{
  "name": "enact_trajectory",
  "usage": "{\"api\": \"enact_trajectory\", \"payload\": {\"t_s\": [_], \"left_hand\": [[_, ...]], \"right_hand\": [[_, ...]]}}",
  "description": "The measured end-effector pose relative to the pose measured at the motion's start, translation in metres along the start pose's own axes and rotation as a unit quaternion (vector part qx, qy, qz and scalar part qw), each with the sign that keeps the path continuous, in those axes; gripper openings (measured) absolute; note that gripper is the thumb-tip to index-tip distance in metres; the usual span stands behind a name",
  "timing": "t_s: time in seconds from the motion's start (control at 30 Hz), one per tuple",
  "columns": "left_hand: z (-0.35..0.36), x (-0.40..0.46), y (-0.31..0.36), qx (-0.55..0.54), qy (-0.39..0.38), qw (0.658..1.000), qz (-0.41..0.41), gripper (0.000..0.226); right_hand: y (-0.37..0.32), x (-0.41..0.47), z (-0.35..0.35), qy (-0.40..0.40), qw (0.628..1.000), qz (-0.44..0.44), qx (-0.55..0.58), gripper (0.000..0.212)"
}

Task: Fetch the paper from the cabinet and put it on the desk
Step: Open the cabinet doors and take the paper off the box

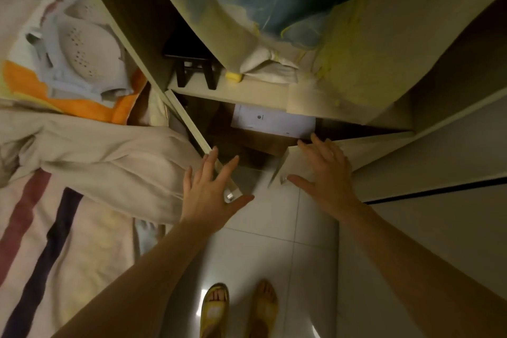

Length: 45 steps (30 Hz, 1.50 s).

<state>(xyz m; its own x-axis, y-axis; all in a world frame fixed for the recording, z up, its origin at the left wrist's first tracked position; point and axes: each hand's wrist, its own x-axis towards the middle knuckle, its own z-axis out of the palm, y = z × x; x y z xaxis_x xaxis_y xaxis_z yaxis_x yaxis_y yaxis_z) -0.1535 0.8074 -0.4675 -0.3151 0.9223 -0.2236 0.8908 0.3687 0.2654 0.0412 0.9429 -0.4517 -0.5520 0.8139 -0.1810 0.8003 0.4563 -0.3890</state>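
Observation:
A white sheet of paper point(271, 121) with a small dark mark lies flat inside the low cabinet compartment point(247, 143), under a shelf. Both small doors stand ajar. My left hand point(211, 189) rests with fingers spread on the edge of the left door point(192, 129), near its metal knob. My right hand point(326, 170) lies flat, fingers apart, on the right door point(293, 162); its fingertips are close to the paper's near right corner. Neither hand holds anything.
A bed with a beige blanket point(109, 156), striped sheet and clothes fills the left. On the shelf above stand a small black stool point(194, 68) and a bagged bundle point(274, 8). Grey cabinet panels point(439, 173) rise on the right. My sandalled feet point(238, 310) stand on pale floor tiles.

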Motion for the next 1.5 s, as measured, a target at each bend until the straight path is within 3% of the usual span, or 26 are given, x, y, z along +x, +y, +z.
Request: {"api": "enact_trajectory", "payload": {"t_s": [0.13, 0.33, 0.5, 0.67, 0.8, 0.93, 1.13, 1.33, 1.5], "left_hand": [[0.017, 0.006, -0.016, -0.023, 0.027, 0.999, -0.006, 0.067], [0.03, -0.009, -0.024, -0.1, 0.08, 0.992, -0.024, 0.052], [0.027, -0.021, -0.042, -0.098, 0.088, 0.991, 0.0, 0.047], [0.022, -0.033, -0.062, -0.081, 0.094, 0.992, 0.008, 0.051], [0.025, -0.041, -0.085, -0.095, 0.103, 0.99, -0.023, 0.066], [0.036, -0.044, -0.113, -0.096, 0.102, 0.99, -0.036, 0.077], [0.023, -0.052, -0.096, -0.047, 0.103, 0.992, -0.061, 0.069], [0.028, -0.051, -0.08, 0.034, 0.097, 0.991, -0.09, 0.07], [0.034, -0.037, -0.052, 0.02, 0.105, 0.993, -0.041, 0.066]], "right_hand": [[0.013, 0.016, 0.022, 0.008, 1.0, 0.018, 0.009, 0.075], [0.019, 0.0, 0.047, 0.112, 0.99, 0.022, 0.079, 0.057], [0.034, -0.039, 0.053, 0.101, 0.988, 0.007, 0.114, 0.053], [0.058, -0.089, 0.05, 0.087, 0.992, 0.018, 0.091, 0.055], [0.085, -0.127, 0.04, 0.113, 0.987, 0.05, 0.098, 0.035], [0.108, -0.157, 0.027, 0.105, 0.985, 0.103, 0.092, 0.048], [0.132, -0.175, 0.024, 0.079, 0.989, 0.123, 0.008, 0.056], [0.115, -0.162, 0.026, 0.126, 0.973, 0.19, -0.036, 0.066], [0.09, -0.12, 0.035, 0.137, 0.979, 0.153, -0.018, 0.058]]}}
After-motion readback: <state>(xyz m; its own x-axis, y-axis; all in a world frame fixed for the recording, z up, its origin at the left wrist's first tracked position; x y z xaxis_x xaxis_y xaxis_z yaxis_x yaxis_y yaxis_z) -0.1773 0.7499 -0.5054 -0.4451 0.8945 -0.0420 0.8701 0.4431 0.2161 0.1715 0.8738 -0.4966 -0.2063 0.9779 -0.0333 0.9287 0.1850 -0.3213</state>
